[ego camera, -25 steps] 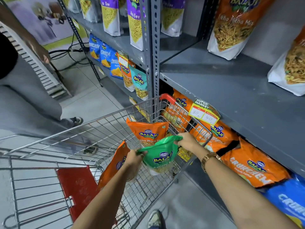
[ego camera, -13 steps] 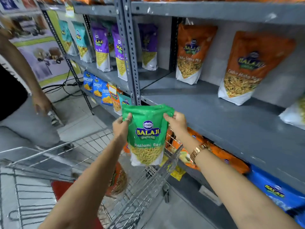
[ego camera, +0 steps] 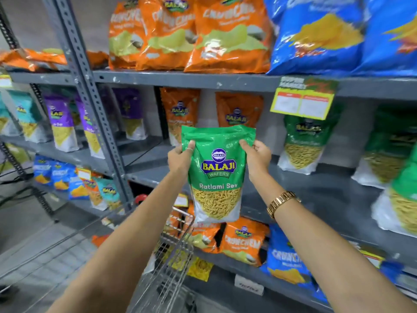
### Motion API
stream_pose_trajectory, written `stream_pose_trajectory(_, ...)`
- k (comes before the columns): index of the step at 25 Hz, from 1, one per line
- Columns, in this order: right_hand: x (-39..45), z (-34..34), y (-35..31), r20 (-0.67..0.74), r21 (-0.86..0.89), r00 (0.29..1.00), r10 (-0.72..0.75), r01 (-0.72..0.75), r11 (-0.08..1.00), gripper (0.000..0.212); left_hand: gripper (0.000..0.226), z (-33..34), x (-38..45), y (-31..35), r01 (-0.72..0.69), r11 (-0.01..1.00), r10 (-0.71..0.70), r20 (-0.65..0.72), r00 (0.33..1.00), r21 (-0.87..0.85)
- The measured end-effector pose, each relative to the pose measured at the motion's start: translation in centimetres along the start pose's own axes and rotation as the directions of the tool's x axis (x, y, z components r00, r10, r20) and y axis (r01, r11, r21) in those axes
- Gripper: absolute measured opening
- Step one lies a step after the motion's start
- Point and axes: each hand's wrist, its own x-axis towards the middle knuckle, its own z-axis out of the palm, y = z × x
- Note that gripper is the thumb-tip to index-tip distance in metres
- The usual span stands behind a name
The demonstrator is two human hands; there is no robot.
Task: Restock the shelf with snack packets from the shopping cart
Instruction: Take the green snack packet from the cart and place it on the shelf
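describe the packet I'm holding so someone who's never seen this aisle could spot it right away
Facing the grey metal shelf, look in front of its middle tier, above the shopping cart. The green Ratlami Sev packet is held upright there between the left hand and right hand. Unlike the matching green packets to its right, it isn't standing on the shelf.

Both hands, left (ego camera: 180, 160) and right (ego camera: 258, 158), grip an upright glossy green Ratlami Sev snack packet (ego camera: 217, 175) by its upper sides before the grey metal shelf (ego camera: 316, 190), above what seems a wire shopping cart (ego camera: 171, 256).
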Motion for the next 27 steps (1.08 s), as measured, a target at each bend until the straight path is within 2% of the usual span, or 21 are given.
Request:
stream_pose_trajectory(2,1.7,-3.3,-0.3,-0.092,-0.037,0.995,-0.032,0.029,0.999,0.033,0.017,4.0,-0.3,0.0,0.007,1.000,-0.004,0.098,0.995,-0.025)
stream_pose_trajectory(6,5.1,-9.1,0.5,-0.219,-0.059,0.974,-0.065,0.053,0.997,0.056,0.019,11.1,-1.4,-0.2,0.043,0.997,-0.026,0.236,0.971,-0.068)
stream_pose_trajectory(10,6.9,-14.0,-0.2,-0.344,-0.070,0.937,-0.061,0.040,0.997,0.040,0.015,16.6,-2.3,-0.7,0.098,0.990,-0.051,0.385,0.922,-0.106)
stream_pose_trajectory(12,7.2,-15.6,-1.1,-0.384,-0.042,0.922,-0.048,0.035,0.999,0.020,0.018,18.8,-2.6,-1.0,0.142,0.982,-0.075,0.436,0.897,-0.125)
stream_pose_trajectory(14,7.8,-16.8,-1.5,-0.405,-0.027,0.913,-0.044,0.036,0.999,0.020,0.022,20.6,-2.8,-1.3,0.193,0.969,-0.103,0.460,0.882,-0.153)
stream_pose_trajectory(17,8.4,-18.1,-1.8,-0.411,-0.018,0.910,-0.060,0.058,0.998,0.024,0.014,22.5,-2.9,-1.8,0.241,0.949,-0.124,0.464,0.877,-0.202)
stream_pose_trajectory(24,9.1,-18.5,-1.2,-0.337,-0.002,0.940,-0.053,0.056,0.998,0.019,0.014,22.8,-2.2,-1.9,0.226,0.944,-0.103,0.440,0.892,-0.239)
stream_pose_trajectory(27,8.9,-18.1,-1.1,-0.346,-0.021,0.937,-0.053,0.048,0.999,0.010,0.012,21.8,-2.2,-1.2,0.231,0.955,-0.128,0.448,0.885,-0.183)
